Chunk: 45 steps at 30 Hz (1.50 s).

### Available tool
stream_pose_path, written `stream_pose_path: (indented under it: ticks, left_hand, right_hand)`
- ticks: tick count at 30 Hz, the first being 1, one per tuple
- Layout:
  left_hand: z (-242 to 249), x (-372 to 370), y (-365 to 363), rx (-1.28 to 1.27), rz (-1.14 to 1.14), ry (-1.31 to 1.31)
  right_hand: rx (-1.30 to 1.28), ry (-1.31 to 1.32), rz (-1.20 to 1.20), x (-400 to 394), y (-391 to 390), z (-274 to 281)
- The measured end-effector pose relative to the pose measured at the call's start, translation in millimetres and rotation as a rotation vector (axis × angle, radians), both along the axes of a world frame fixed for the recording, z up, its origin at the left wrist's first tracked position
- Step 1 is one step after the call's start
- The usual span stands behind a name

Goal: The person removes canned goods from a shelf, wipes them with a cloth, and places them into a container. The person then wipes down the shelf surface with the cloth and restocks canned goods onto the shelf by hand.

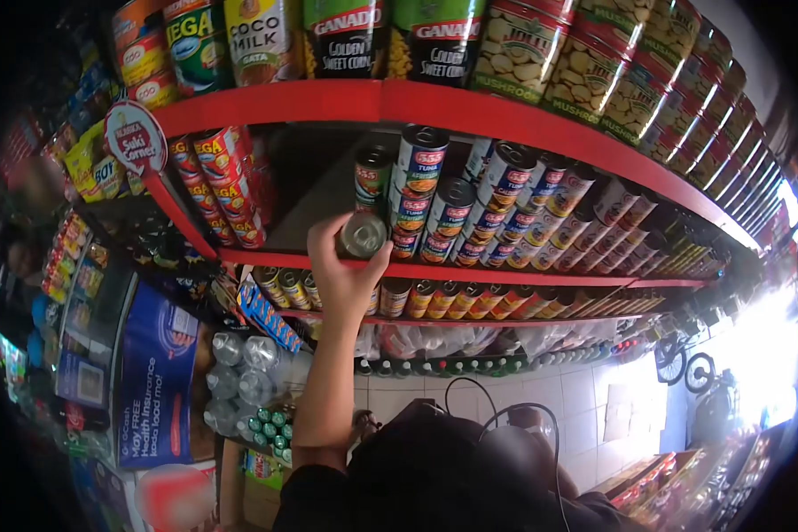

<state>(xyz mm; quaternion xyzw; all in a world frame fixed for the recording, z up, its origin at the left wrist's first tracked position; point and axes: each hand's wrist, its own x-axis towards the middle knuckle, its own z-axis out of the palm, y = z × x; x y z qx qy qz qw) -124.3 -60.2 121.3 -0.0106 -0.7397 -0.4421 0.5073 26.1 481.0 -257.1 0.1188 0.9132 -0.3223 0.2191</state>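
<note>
My left hand (341, 266) reaches up to the middle shelf, closed around a tin can (363, 236). The can's silver pull-tab lid faces me, and its label is mostly hidden by the fingers. Just behind it stands a green and red 555 can (372, 182). To the right rises a stack of 555 tuna cans (418, 168), with a shorter stack of tuna cans (449, 208) beside it. My right hand is not visible.
The red shelf edge (328, 97) runs above my hand, carrying corn and mushroom cans. Red Mega cans (230, 191) are stacked at the shelf's left end. Lower left are bundled plastic bottles (230, 381). A black cable (554, 443) loops near my body.
</note>
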Motion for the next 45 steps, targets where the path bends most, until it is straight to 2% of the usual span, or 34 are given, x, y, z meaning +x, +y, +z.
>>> stream_pose_path:
  ticks: [1, 2, 4, 6, 8, 10, 12, 15, 18, 21, 24, 28, 31, 34, 37, 39, 43, 45]
  left_hand:
    - [-18, 2, 7, 0.325, -0.245, 0.05]
    - [1, 22, 25, 0.59, -0.349, 0.046]
    - [-12, 42, 43, 0.865, -0.613, 0.009]
    - [-54, 57, 58, 0.866, -0.745, -0.238]
    - [-104, 68, 87, 0.744, -0.668, -0.447]
    - [-114, 78, 102, 0.566, -0.638, -0.509]
    - [-121, 83, 112, 0.401, -0.584, -0.517]
    - [-130, 81, 116, 0.232, -0.497, -0.51]
    - [-123, 83, 121, 0.225, -0.427, -0.413]
    - [-124, 95, 116, 0.138, -0.333, -0.52]
    - [-126, 100, 116, 0.041, -0.244, -0.489]
    - [-117, 103, 121, -0.057, -0.156, -0.447]
    - [-109, 107, 121, -0.118, -0.16, -0.447]
    - [-110, 106, 127, -0.135, -0.161, -0.457]
    - [-115, 102, 129, -0.131, -0.168, -0.463]
    - [-114, 104, 128, -0.15, -0.171, -0.46]
    - [-121, 104, 132, -0.018, -0.271, -0.517]
    - [-116, 104, 135, 0.059, -0.308, -0.557]
  right_hand:
    - [-0.019, -0.044, -0.091, -17, -27, 39]
    - [-0.035, -0.091, -0.18, -27, -47, 70]
    - [-0.15, 0.209, -0.155, -51, -47, 34]
    - [0.032, 0.062, 0.024, -84, -128, 181]
    - [-0.012, 0.462, 0.299, -108, -139, 181]
    - [-0.336, 0.547, 0.3, -119, -174, 236]
    - [-0.4, 0.777, 0.456, -136, -204, 278]
    - [-0.398, 0.815, 0.632, -133, -237, 335]
    - [-0.185, 0.867, 0.896, -115, -257, 345]
    - [-0.139, 0.925, 0.94, -108, -260, 338]
    - [-0.107, 0.872, 0.948, -97, -255, 336]
    - [-0.185, 0.856, 0.853, -98, -257, 335]
    - [-0.344, 0.727, 0.923, -107, -251, 331]
    - [-0.253, 0.774, 0.91, -103, -243, 330]
    - [-0.339, 0.798, 0.788, -94, -244, 326]
    - [-0.371, 0.758, 0.809, -92, -240, 331]
    - [-0.413, 0.718, 0.83, -97, -225, 324]
    - [-0.37, 0.78, 0.695, -98, -221, 329]
